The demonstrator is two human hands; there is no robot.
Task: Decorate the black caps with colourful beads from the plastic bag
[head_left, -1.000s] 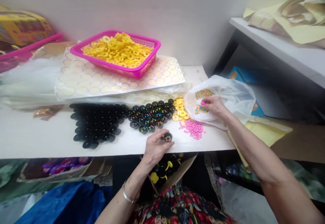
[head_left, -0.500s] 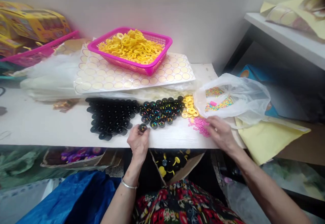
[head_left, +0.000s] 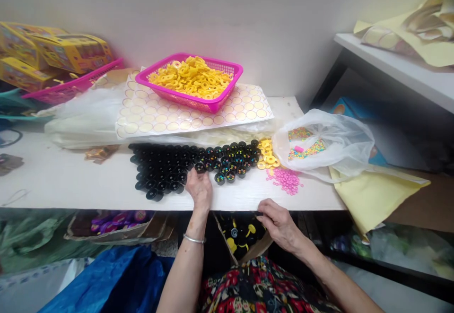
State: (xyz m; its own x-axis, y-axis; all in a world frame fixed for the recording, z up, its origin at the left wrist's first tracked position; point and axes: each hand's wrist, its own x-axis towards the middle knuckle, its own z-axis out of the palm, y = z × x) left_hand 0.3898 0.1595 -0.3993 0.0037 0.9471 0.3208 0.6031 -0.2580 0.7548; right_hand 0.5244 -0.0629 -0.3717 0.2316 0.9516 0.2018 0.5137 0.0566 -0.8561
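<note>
the left hand (head_left: pixel 199 189) grips a round black plastic-looking cup (head_left: pixel 199 167), apparently setting it beside other cups (head_left: pixel 230 176); release calls for steadiness. the right hand (head_left: pixel 281 222) is curled, its grip unclear.

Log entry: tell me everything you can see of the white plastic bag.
The white plastic bag looks thin, translucent and crumpled. It lies on the right of the table, its mouth open, showing multicoloured beads and a small pink piece inside. Yellow rings lie along its left edge, and it seems to overlap a yellow sheet. Nobody is touching it.
</note>
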